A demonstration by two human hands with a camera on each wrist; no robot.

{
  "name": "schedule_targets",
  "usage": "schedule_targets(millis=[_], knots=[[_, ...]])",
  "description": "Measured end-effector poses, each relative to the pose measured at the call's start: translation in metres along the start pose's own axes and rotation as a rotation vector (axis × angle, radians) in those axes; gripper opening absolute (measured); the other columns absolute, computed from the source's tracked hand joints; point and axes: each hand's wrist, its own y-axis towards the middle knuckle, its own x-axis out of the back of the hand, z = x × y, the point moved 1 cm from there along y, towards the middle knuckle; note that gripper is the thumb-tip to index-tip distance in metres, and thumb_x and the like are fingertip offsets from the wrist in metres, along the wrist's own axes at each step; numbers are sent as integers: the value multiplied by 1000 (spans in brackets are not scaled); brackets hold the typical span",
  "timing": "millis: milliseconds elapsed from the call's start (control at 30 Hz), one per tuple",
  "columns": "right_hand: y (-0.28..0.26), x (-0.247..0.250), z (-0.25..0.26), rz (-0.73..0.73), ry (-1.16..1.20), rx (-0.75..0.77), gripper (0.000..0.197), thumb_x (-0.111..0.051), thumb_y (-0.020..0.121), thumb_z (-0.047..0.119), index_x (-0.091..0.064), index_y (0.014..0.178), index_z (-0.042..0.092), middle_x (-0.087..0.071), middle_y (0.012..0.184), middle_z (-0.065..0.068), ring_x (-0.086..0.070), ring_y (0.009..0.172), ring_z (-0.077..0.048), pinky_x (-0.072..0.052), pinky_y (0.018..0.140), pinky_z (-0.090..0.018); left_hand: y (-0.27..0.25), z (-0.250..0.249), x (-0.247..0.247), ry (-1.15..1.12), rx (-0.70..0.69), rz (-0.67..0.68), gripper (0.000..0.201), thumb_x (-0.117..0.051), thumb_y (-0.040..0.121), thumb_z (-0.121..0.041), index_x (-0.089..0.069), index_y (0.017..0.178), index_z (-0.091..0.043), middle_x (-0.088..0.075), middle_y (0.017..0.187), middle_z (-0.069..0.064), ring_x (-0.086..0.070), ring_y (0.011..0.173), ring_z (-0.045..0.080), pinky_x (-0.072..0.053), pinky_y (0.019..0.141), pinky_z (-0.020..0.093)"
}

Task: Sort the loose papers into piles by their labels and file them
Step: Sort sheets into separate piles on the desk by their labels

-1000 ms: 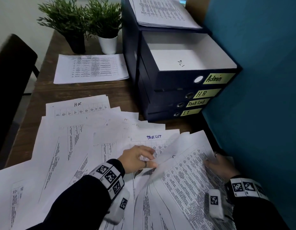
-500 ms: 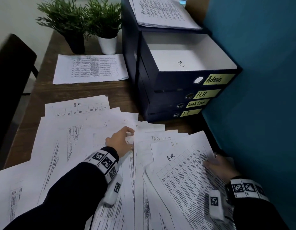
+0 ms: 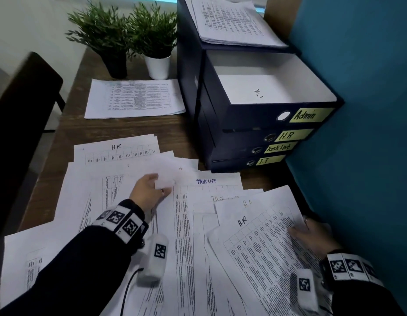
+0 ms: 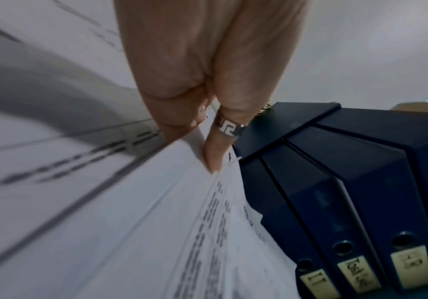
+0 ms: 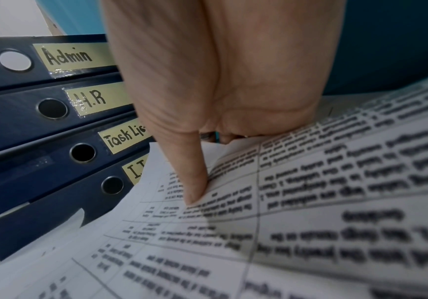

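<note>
Loose printed sheets cover the near half of the desk (image 3: 129, 131), hand-labelled "H.R" (image 3: 117, 151), "Task List" (image 3: 207, 181) and "H.R." (image 3: 261, 247). My left hand (image 3: 152, 190) (image 4: 195, 145) pinches the edge of a blurred sheet (image 3: 172, 172) (image 4: 156, 202) and holds it raised above the pile. At the lower right, my right hand (image 3: 312, 233) (image 5: 197, 161) grips the right edge of the "H.R." sheet (image 5: 310, 202), thumb on top and fingers curled beneath. Four dark blue binders (image 3: 243, 142) (image 4: 348, 192) (image 5: 54, 121) are stacked, marked Admin, H.R, Task List and I.T. The top one lies open with a white sheet (image 3: 266, 87) inside.
A neat paper pile (image 3: 134, 99) lies at the back of the desk before two potted plants (image 3: 120, 42). More papers (image 3: 232, 21) rest on the open binder's lid. A blue wall (image 3: 357, 144) borders the right side, and a dark chair (image 3: 20, 110) stands left.
My left hand let a sheet drop at the middle right, moved up and left, and now lifts another sheet. The blue "Task List" heading is uncovered. My right hand has stayed put.
</note>
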Motion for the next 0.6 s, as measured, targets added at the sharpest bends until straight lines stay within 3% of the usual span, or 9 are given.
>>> schedule_targets(millis=[100,200,233,333,400,467,533,600], knots=[[-2,-1,1,13,45,-8,36,-62,87,11,-52,116,-8,-57,118,-17,-47,98,-16,-35,84,-22,3,18,4,33,-1,70,53,-60,73,24,-54,118,-4,-61,111,19,-62,94,29,-58,69,28],[-2,-2,1,-5,52,3,36,-62,87,10,-53,117,-7,-58,112,-12,-47,96,-16,-35,85,-22,7,20,9,224,-135,80,49,-70,73,10,-59,101,-29,-60,113,14,-60,100,32,-54,85,44],[-2,-2,1,-16,46,5,35,-63,86,11,-54,116,-6,-59,112,-12,-48,95,-16,-37,85,-22,7,18,9,307,-182,89,42,-69,77,3,-59,97,-33,-62,110,10,-61,99,30,-52,88,43],[-3,-3,2,-11,67,6,33,-62,86,9,-54,115,-6,-58,105,-11,-48,94,-16,-35,83,-22,4,11,2,639,-331,69,18,-64,86,-12,-58,83,-29,-59,109,-1,-53,106,18,-37,96,28],[-2,-3,2,-14,86,-3,32,-62,86,7,-54,114,-6,-58,103,-11,-51,95,-18,-35,83,-22,2,9,0,787,-407,12,21,-68,83,-16,-59,73,-32,-50,117,-4,-42,120,19,-31,102,29],[-1,-3,2,-21,95,1,31,-63,85,6,-55,113,-6,-60,104,-11,-54,98,-20,-36,85,-23,-6,6,1,851,-463,22,20,-77,74,-27,-62,65,-39,-40,128,-17,-29,127,6,-17,109,32],[-2,-2,2,-33,103,1,31,-63,85,7,-56,113,-5,-60,107,-10,-51,95,-18,-37,87,-25,-12,7,1,811,-460,166,20,-78,67,-34,-64,61,-46,-40,128,-23,-34,118,-4,-14,111,34],[-2,-2,1,-49,142,-4,33,-63,86,8,-55,116,-4,-59,110,-9,-49,94,-18,-38,90,-27,-18,10,-1,607,-334,399,15,-75,70,-25,-69,64,-37,-56,117,-18,-51,106,-3,-35,108,33]])
